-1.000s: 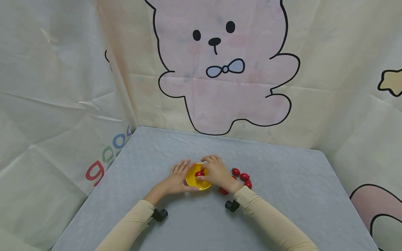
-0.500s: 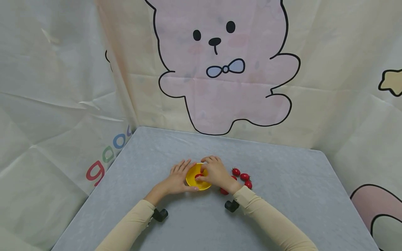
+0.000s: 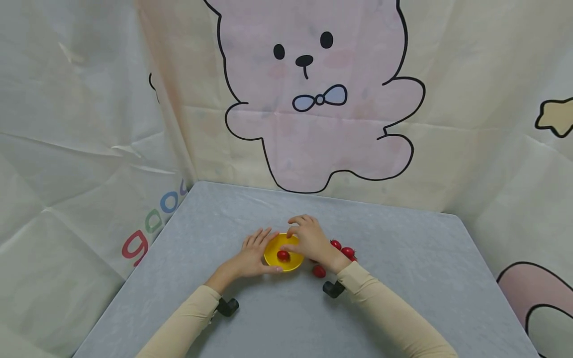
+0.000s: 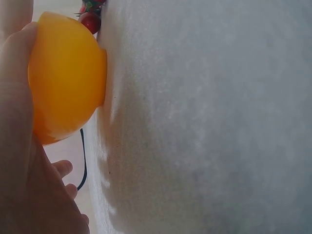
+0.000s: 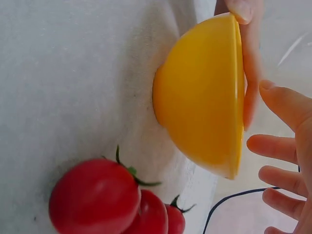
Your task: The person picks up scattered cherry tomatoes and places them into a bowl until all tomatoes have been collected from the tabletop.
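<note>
A yellow bowl (image 3: 286,267) stands upright on the table, with one red cherry tomato (image 3: 283,255) inside it. My left hand (image 3: 252,256) lies along the bowl's left side, fingers spread and fairly straight, thumb and index finger touching its rim. Over the bowl's right side is my right hand (image 3: 310,241), fingers parted and holding nothing. In the right wrist view its fingers (image 5: 280,148) are apart from the bowl. More cherry tomatoes lie right of the bowl: one nearer tomato (image 3: 319,271) and others (image 3: 347,252) partly hidden behind the right wrist.
The grey cloth-covered table (image 3: 403,268) reaches back to a curtain (image 3: 447,149) printed with a pink bear. A black wrist camera mount (image 3: 228,307) hangs under the left sleeve, another mount (image 3: 333,289) under the right.
My right hand has let go of the cherry tomato, which now lies in the bowl, and has lifted slightly up and right with its fingers parted. The left hand stays put.
</note>
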`<state>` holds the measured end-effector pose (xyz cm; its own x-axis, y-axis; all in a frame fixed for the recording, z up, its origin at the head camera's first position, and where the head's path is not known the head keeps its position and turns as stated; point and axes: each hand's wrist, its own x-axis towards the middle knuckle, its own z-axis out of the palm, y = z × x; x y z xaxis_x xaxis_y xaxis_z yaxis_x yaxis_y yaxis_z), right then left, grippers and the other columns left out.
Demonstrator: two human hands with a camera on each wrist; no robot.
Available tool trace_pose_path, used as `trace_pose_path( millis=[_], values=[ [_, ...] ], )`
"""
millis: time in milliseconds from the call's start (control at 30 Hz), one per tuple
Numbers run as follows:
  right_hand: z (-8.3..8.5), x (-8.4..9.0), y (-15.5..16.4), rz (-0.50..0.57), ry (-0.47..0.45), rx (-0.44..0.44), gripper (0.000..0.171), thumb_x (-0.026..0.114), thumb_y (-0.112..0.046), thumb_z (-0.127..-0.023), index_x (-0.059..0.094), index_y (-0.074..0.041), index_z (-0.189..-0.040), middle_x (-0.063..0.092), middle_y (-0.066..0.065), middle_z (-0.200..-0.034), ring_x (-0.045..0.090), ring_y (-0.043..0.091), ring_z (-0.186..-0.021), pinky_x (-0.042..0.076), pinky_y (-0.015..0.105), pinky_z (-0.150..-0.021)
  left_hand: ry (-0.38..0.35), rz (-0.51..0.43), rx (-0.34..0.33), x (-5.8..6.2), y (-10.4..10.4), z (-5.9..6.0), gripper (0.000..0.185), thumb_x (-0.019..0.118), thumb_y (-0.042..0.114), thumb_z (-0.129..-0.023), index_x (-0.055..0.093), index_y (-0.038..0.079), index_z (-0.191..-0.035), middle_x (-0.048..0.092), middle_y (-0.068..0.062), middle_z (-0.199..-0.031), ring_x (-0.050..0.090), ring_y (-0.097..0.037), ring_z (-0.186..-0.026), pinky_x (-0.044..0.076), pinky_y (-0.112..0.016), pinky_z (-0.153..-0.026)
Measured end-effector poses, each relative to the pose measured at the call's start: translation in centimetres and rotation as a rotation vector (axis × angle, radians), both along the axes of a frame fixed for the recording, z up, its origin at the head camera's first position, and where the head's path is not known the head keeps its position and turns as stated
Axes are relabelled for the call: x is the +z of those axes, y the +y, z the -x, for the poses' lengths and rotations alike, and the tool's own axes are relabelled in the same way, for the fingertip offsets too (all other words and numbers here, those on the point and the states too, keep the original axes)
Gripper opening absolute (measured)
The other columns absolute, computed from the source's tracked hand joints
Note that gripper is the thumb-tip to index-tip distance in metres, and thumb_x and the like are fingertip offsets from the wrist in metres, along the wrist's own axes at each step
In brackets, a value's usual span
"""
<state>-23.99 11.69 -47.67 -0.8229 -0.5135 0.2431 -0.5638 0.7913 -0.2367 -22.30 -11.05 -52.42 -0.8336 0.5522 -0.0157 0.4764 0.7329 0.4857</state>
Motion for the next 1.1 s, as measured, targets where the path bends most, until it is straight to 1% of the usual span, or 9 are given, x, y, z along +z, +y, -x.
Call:
trace_pose_path(
  millis=[133, 367, 500, 700, 933, 1100],
  values=[
    [-0.2, 0.5, 0.6, -0.021, 0.020, -0.011, 0.039, 0.076, -0.057, -0.079, 0.078, -0.019, -0.092, 0.066, 0.006, -0.129, 0.054, 0.029, -0.124, 0.039, 0.056, -0.110, 0.005, -0.001, 0.002, -0.1, -0.1, 0.0, 0.103, 0.064, 0.072, -0.079, 0.020, 0.022, -0.158, 0.014, -0.013, -0.167, 0.011, -0.043, -0.153, 0.010, -0.070, -0.118],
    [-0.6, 1.0, 2.3, 0.008, 0.017, -0.029, 0.039, 0.077, -0.055, -0.079, 0.078, -0.017, -0.090, 0.066, 0.009, -0.129, 0.054, 0.030, -0.123, 0.040, 0.058, -0.109, -0.005, -0.006, 0.012, 0.1, 0.1, 0.0, 0.102, 0.066, 0.071, -0.079, 0.022, 0.024, -0.158, 0.016, -0.013, -0.167, 0.012, -0.043, -0.153, 0.010, -0.070, -0.118],
    [-0.6, 0.9, 3.2, 0.013, 0.022, -0.057, 0.038, 0.077, -0.055, -0.079, 0.077, -0.018, -0.088, 0.065, 0.007, -0.128, 0.053, 0.030, -0.122, 0.042, 0.059, -0.106, -0.013, -0.008, 0.018, 0.1, 0.2, -0.1, 0.102, 0.065, 0.072, -0.078, 0.022, 0.024, -0.158, 0.015, -0.012, -0.167, 0.012, -0.042, -0.153, 0.010, -0.069, -0.119],
    [-0.5, 1.1, 4.4, 0.025, 0.005, -0.088, 0.036, 0.078, -0.052, -0.079, 0.078, -0.018, -0.090, 0.065, 0.008, -0.129, 0.052, 0.031, -0.123, 0.042, 0.059, -0.106, -0.019, 0.004, 0.026, 0.0, 0.3, 0.0, 0.104, 0.063, 0.075, -0.077, 0.021, 0.024, -0.158, 0.015, -0.012, -0.167, 0.012, -0.041, -0.153, 0.010, -0.069, -0.119],
    [-0.6, 1.2, 5.5, 0.061, -0.013, -0.118, 0.032, 0.078, -0.048, -0.081, 0.078, -0.017, -0.090, 0.064, 0.009, -0.130, 0.052, 0.031, -0.122, 0.040, 0.057, -0.107, -0.028, 0.000, 0.024, 0.3, 0.2, -0.1, 0.104, 0.066, 0.072, -0.077, 0.021, 0.023, -0.158, 0.014, -0.012, -0.167, 0.011, -0.041, -0.153, 0.008, -0.068, -0.120],
    [-0.5, 0.9, 6.1, 0.063, -0.031, -0.144, 0.035, 0.077, -0.048, -0.082, 0.078, -0.014, -0.092, 0.064, 0.010, -0.130, 0.051, 0.031, -0.123, 0.040, 0.056, -0.108, -0.028, -0.002, 0.017, 0.3, 0.2, -0.1, 0.104, 0.067, 0.071, -0.078, 0.021, 0.023, -0.158, 0.014, -0.012, -0.167, 0.011, -0.042, -0.153, 0.009, -0.068, -0.120]
  ],
)
